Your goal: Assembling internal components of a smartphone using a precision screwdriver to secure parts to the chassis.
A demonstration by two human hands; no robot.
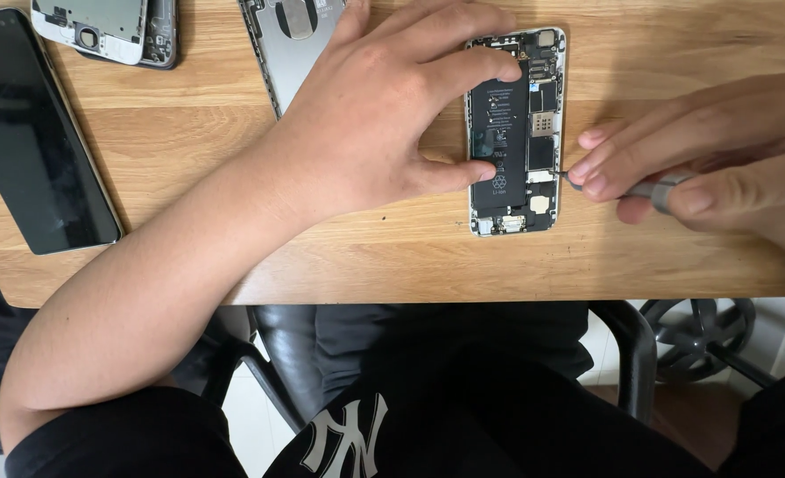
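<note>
Seen from above, an opened silver smartphone with a black rectangular battery and exposed circuit parts [516, 133] lies flat on a light wooden tabletop [233, 133], toward the right of the view and well back from the near edge.

The left hand [384, 115] reaches in from the lower left and spreads wide over the phone's left side; its index fingertip rests on the battery's upper part and its thumb tip presses the lower part, pinning the phone down.

The right hand [720, 168] comes in from the right, fingers pinched closed around a slim grey metal screwdriver [649, 188], held nearly level. The tip touches the phone's right edge, about two-thirds of the way down (the screw itself is too small to make out).

To do this well, the tip should probably sit square in the screw under light, steady pressure while the left hand stops the phone from sliding.

A dark-screened phone [30, 133] and other opened phone shells [109, 31] lie farther left.
</note>
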